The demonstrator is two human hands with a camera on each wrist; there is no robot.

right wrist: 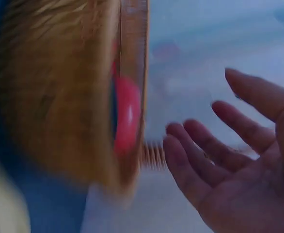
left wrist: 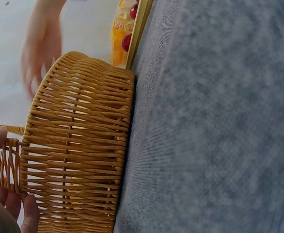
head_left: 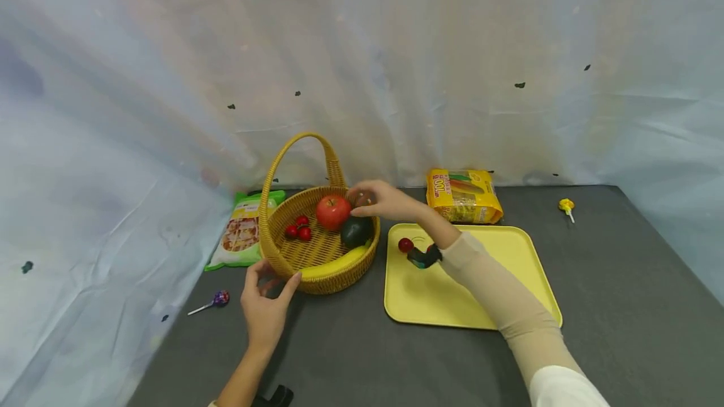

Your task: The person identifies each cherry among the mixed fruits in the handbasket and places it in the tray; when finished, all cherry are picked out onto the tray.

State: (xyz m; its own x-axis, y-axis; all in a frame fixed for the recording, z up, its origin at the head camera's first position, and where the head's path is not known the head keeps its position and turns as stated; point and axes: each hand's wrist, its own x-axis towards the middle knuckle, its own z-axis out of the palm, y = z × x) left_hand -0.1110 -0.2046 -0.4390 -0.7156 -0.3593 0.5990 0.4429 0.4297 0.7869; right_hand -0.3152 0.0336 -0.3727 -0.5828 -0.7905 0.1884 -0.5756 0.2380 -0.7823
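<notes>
A round wicker basket (head_left: 285, 212) with a tall arched handle stands on the dark table. Inside it lie a red apple (head_left: 332, 212), several small red fruits (head_left: 304, 233), a dark green avocado (head_left: 355, 232), a yellow banana (head_left: 339, 264) and a brown round item (head_left: 365, 198), partly hidden by fingers. My left hand (head_left: 264, 316) grips the basket at its near left, thumb and fingers around the handle's base (left wrist: 6, 165). Over the basket's right rim hovers my right hand (head_left: 390, 201). Its fingers (right wrist: 219, 155) are spread and loosely bent, with nothing between them.
To the right lies a yellow tray (head_left: 452, 306) with a dark red cherry (head_left: 405, 245) on it. Behind the tray stands a yellow snack bag (head_left: 464, 196). A green-and-white food packet (head_left: 243, 234) and a purple lollipop (head_left: 220, 298) are at left, a yellow lollipop (head_left: 566, 205) far right.
</notes>
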